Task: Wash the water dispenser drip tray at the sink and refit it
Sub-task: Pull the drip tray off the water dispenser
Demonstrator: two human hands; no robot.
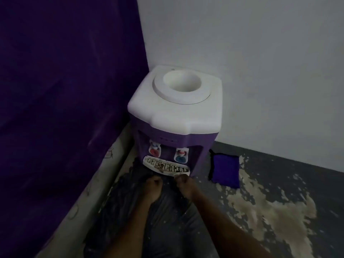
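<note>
A white and purple water dispenser [175, 112] stands on the floor in a corner, with a red tap [154, 150] and a blue tap [180, 158] on its front. Below the taps sits the white drip tray [149, 165], its grille soiled with brown grime. My right hand [185, 184] has its fingers curled at the tray's front right corner and touches the rim. My left hand [154, 186] is just below the tray's front edge, fingers curled, with a small gap to the tray.
A purple cloth [226, 169] lies on the floor right of the dispenser. A dark purple curtain [65, 90] hangs on the left above a pale ledge [104, 175]. The dark floor [270, 202] shows worn pale patches. A white wall stands behind.
</note>
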